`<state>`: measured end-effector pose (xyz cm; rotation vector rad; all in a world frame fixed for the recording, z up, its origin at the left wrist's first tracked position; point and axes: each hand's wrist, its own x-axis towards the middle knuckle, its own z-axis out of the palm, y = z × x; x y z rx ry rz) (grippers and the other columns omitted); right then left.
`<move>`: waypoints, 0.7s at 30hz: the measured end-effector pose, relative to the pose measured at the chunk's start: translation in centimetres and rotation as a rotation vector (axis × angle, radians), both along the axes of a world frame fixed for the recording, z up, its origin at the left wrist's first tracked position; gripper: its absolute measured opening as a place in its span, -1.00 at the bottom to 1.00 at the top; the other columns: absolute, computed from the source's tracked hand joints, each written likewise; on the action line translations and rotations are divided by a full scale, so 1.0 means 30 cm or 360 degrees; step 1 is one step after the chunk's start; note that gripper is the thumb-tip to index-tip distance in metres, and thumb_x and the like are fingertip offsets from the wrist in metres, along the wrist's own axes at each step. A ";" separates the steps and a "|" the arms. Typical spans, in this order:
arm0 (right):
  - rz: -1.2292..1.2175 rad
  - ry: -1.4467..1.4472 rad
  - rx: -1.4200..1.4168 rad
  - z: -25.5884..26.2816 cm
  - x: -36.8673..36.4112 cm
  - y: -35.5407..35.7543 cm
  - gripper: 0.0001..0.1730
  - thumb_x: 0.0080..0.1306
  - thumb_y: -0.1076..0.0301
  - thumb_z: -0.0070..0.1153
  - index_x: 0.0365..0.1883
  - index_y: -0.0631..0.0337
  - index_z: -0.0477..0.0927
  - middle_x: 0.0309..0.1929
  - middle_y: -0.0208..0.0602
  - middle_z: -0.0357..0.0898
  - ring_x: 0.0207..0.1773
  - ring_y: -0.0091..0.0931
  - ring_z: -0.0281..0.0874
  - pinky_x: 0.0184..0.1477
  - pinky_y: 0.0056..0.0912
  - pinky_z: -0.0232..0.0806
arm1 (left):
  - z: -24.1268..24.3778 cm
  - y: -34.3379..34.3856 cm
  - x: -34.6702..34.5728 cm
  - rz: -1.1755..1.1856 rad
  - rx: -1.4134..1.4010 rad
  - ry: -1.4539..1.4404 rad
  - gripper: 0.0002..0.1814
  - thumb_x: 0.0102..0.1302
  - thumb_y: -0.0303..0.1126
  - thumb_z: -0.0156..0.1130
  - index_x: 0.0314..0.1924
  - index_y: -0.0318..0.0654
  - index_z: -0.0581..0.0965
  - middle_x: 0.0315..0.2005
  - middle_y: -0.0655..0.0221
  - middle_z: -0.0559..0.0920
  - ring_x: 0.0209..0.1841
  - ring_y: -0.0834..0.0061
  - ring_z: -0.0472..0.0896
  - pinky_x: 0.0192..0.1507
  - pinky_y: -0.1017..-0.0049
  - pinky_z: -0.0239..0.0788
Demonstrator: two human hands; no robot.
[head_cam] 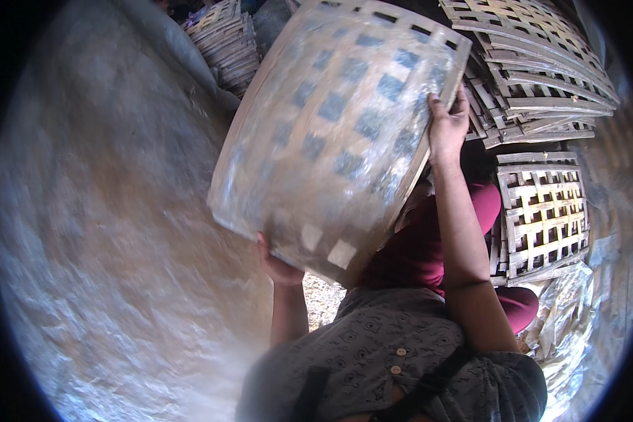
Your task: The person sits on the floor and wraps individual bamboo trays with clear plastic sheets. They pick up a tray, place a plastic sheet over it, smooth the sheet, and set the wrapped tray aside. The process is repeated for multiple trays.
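Note:
A rectangular woven lattice tray [343, 121], seemingly bamboo, is held up in front of me at a slant. Clear, shiny plastic film seems to cover most of its face, and bare slots show along the far edge. My left hand [282, 266] grips its near edge, with the thumb up over the rim and the other fingers hidden behind. On the right long edge, my right hand [447, 129] holds the frame, thumb on the face side. Parts of the weave look blurred.
Similar lattice trays lie in a stack [543, 79] at upper right, a pile [548, 216] at right and another stack [227, 47] at the back. A wide brownish sheet [126, 211] spreads on the left. Crumpled clear plastic [564, 322] lies at lower right, near my bent legs.

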<state>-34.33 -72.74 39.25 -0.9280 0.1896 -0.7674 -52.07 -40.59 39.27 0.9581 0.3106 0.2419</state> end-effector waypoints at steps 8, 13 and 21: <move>0.0264 0.0249 0.0010 -0.143 0.065 0.191 -0.27 0.27 0.61 0.06 0.37 0.41 0.05 0.16 -0.07 0.40 0.15 -0.44 0.42 0.20 -0.46 0.25 | -0.082 0.183 -0.087 -0.0235 -0.0208 0.0010 -0.49 0.23 -0.24 0.12 0.16 -0.31 0.45 0.04 0.19 0.57 0.09 0.20 0.54 0.14 0.20 0.37; 0.0506 0.0826 -0.0365 -0.336 0.104 0.198 -0.20 0.33 0.27 0.12 0.43 0.35 0.06 0.19 -0.08 0.44 0.17 -0.40 0.43 0.21 -0.46 0.23 | -0.148 0.198 -0.065 -0.0193 -0.0386 0.0178 -0.50 0.17 -0.31 0.12 0.12 -0.37 0.48 -0.01 0.17 0.61 0.07 0.18 0.56 0.19 0.20 0.33; 0.1259 0.0720 -0.0224 -0.309 -0.196 -0.006 -0.42 0.41 0.35 0.02 0.36 0.33 0.26 0.10 -0.10 0.56 0.20 -0.44 0.47 0.24 -0.40 0.24 | -0.289 0.138 0.112 -0.0183 -0.0303 0.0213 -0.50 0.22 -0.33 0.06 0.16 -0.39 0.45 0.11 0.18 0.54 0.16 0.23 0.49 0.23 0.25 0.28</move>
